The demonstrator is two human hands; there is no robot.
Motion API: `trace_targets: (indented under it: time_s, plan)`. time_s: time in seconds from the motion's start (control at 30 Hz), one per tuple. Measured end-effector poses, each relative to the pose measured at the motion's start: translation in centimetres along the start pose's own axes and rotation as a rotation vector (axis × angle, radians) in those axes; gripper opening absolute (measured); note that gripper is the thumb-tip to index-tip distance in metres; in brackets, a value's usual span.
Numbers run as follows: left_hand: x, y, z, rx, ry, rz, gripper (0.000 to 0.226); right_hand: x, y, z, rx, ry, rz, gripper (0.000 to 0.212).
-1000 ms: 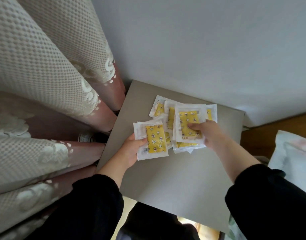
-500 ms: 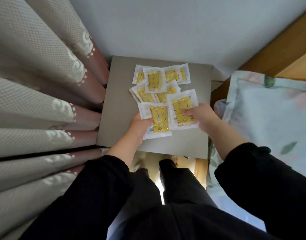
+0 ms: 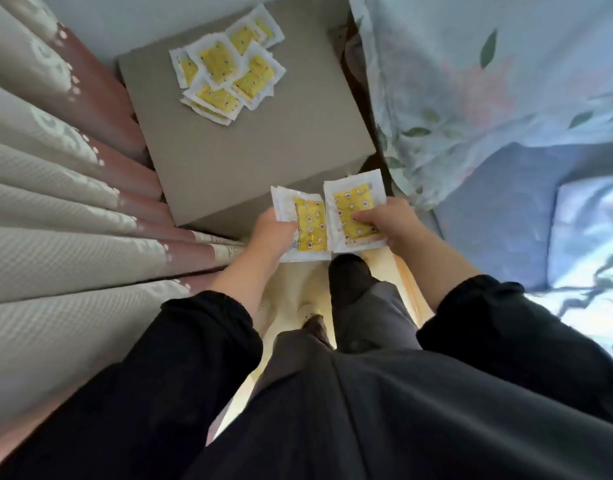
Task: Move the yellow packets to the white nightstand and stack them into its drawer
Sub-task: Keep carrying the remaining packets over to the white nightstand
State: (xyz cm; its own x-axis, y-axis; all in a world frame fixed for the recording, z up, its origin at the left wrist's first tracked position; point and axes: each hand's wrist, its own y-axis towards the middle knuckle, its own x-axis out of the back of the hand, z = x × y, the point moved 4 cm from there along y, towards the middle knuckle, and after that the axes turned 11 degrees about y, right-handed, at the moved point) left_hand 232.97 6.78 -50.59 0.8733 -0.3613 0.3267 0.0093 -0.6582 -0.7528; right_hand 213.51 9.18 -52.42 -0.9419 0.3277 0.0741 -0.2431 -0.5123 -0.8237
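head view: your left hand (image 3: 272, 233) pinches a thin stack of yellow packets (image 3: 310, 225), thumb on top. right hand (image 3: 393, 221) grips another packet (image 3: 355, 214), thumb on its face. both are held just off the near edge of the grey top (image 3: 246, 150); the remaining pile (image 3: 229, 69) sits at its far side. step: carrying pkts off. next: find the white nightstand & open its drawer, neither in view.

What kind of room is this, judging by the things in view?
Most likely a bedroom: floral bedding lies on the right, a low nightstand stands beside it with yellow packets on top, and long curtains hang on the left.
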Motion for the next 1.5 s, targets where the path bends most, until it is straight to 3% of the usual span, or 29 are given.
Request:
trace_targets:
  time_s: [0.4,0.57,0.7,0.83,1.07,1.23,1.3,1.5]
  plan:
    - [-14.9,-11.0,5.5,-0.186,0.493,0.378,0.030,14.7,-13.1,-19.3,-0.075,0.336,-0.355,0.019]
    - [-22.8,-16.8,8.2,-0.269,0.662,0.482,0.025,20.7,-18.7,-27.6,-0.064,0.531,-0.505,0.032]
    - [-29.4,-22.7,11.5,-0.401,0.816,0.549,0.024,25.4,-24.2,-35.0,-0.043,0.640,-0.599,0.030]
    - [-35.9,-30.4,17.2,-0.570,0.955,0.612,0.020,29.6,-30.6,-44.1,-0.031,0.732,-0.716,0.026]
    - [-45.9,-43.9,29.6,-0.662,1.272,0.875,0.020,34.9,-43.4,-61.2,-0.089,0.918,-0.968,0.010]
    - [-52.6,-53.7,37.8,-0.752,1.491,1.019,0.023,34.9,-51.8,-73.1,-0.170,1.189,-1.143,0.015]
    - [-54.8,-56.7,40.4,-0.789,1.550,1.081,0.026,34.5,-54.0,-76.7,-0.190,1.317,-1.215,0.024]
    - [-62.4,-65.1,46.3,-0.902,1.754,1.247,0.031,35.8,-59.2,-83.5,-0.201,1.620,-1.368,0.021]
